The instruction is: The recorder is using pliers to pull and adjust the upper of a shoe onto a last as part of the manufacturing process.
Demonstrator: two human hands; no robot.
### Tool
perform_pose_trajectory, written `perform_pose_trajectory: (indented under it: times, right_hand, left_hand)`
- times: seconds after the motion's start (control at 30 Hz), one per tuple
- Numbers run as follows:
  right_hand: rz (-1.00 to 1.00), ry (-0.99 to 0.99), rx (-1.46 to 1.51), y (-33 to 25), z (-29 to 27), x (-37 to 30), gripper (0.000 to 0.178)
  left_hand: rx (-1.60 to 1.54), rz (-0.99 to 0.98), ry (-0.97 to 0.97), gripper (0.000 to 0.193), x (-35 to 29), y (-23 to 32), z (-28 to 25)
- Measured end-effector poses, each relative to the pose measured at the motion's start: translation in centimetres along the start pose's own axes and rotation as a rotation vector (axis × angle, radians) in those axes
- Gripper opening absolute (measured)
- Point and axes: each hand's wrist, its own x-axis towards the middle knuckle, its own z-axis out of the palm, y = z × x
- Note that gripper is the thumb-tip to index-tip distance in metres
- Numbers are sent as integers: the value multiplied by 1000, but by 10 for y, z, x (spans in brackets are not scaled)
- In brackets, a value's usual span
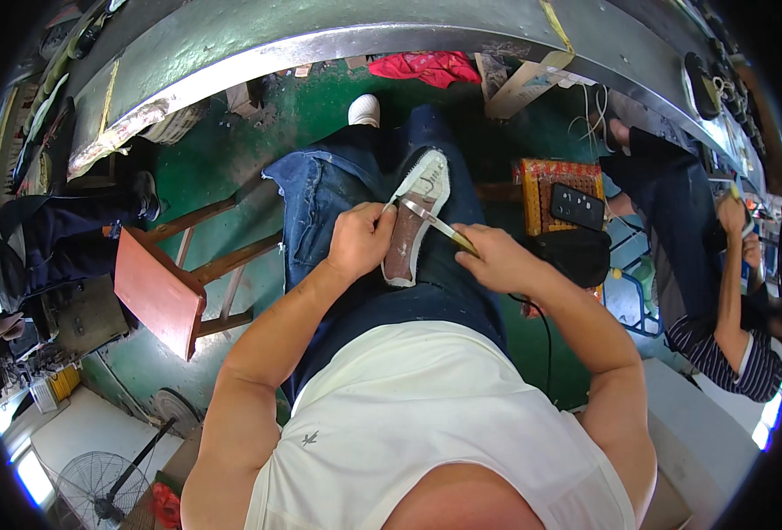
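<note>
A shoe [403,252] lies across my thighs with its underside up. The underside is brown toward the heel and greyish at the toe, with a pale rim all round. My left hand [358,240] is closed at the shoe's left edge, thumb and fingers pinching the rim. My right hand [497,257] grips a steel hand tool [444,228] with a curved head and a yellowish handle. The tool's head lies on the middle of the shoe's underside, close to my left thumb. Its exact kind is hard to make out.
A metal-edged workbench [338,40] curves across the front. On my right, a phone [577,206] and a black pouch [571,256] lie on a beaded seat [546,181]. A wooden stool [166,291] stands left. Co-workers sit on both sides; a fan [99,495] is lower left.
</note>
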Motion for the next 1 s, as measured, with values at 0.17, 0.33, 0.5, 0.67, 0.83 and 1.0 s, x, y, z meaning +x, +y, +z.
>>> perform_pose_trajectory:
  times: [0.17,0.33,0.5,0.67,0.83,1.0]
  right_hand:
    - [358,-473,92,-32,-57,15,28]
    - [428,-557,137,-27,-78,31,26]
    - [74,-179,-203,-8,-31,34,31]
    - [261,64,60,8,39,24,25]
    - [114,77,-237,1,-1,30,23]
    - [449,-191,493,18,20,35,20]
  left_hand:
    - [22,164,47,19,-6,18,5]
    - [-322,69,110,33,-11,-27,32]
    - [-1329,-481,-242,69,-14,-35,41]
    - [-1104,-495,-200,68,0,-25,36]
    - [-884,-370,-110,67,-1,-33,47]
    - [-760,-358,-91,64,1,-27,50]
